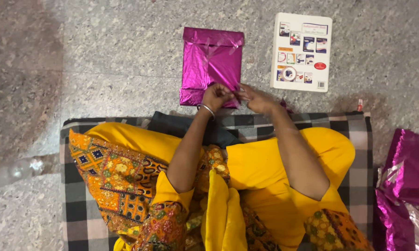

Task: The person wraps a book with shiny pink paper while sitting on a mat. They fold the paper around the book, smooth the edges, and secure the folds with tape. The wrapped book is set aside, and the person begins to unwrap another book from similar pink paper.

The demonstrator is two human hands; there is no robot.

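Observation:
A flat parcel wrapped in shiny magenta foil paper [209, 60] lies on the speckled stone floor in front of me. My left hand [215, 96], with a silver bangle on the wrist, pinches the paper at the parcel's near edge. My right hand [256, 98] meets it there, fingertips on the same fold near the parcel's lower right corner. Both hands are closed on the wrapping paper. The near edge of the parcel is partly hidden by my fingers.
A white book [301, 51] lies to the right of the parcel, with a roll of clear tape [289, 73] resting on it. More magenta foil paper [405, 186] is bunched at the right edge. I sit on a checked mat [358, 139].

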